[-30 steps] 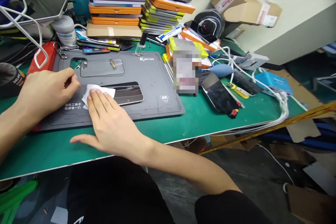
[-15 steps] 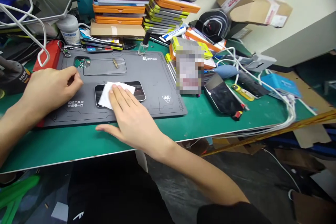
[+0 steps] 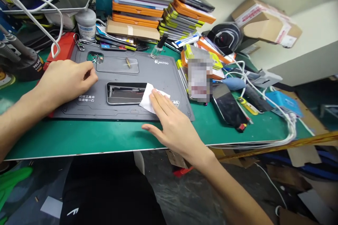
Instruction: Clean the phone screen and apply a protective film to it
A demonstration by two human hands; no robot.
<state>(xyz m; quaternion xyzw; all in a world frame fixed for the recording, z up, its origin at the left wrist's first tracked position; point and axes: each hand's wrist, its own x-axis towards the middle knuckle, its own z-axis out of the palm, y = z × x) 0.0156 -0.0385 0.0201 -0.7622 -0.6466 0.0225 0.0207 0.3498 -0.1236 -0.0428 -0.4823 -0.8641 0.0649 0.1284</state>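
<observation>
A smartphone (image 3: 124,93) with a dark glossy screen lies face up on a grey work mat (image 3: 126,113). My right hand (image 3: 171,116) lies flat, fingers stretched out and thumb apart, pressing a white wipe (image 3: 146,99) beneath the fingertips. The wipe covers the phone's right end and reaches onto the mat. To the phone's left, my left hand (image 3: 71,75) rests on the mat with its fingers curled in; nothing shows in them. In the mat's upper recess are small metal parts (image 3: 98,58) and a small brass-coloured piece (image 3: 128,63).
Behind the mat stand a small glass bottle (image 3: 156,52), a white jar (image 3: 86,24) and stacked orange cases (image 3: 139,8). A second phone (image 3: 229,105), a blue air blower (image 3: 233,83) and white cables (image 3: 290,126) lie on the right. A tool holder (image 3: 26,65) is at left.
My right hand has slid the wipe rightward along the phone, uncovering the left and middle of its screen. My left hand keeps its place on the mat. The camera view has shifted.
</observation>
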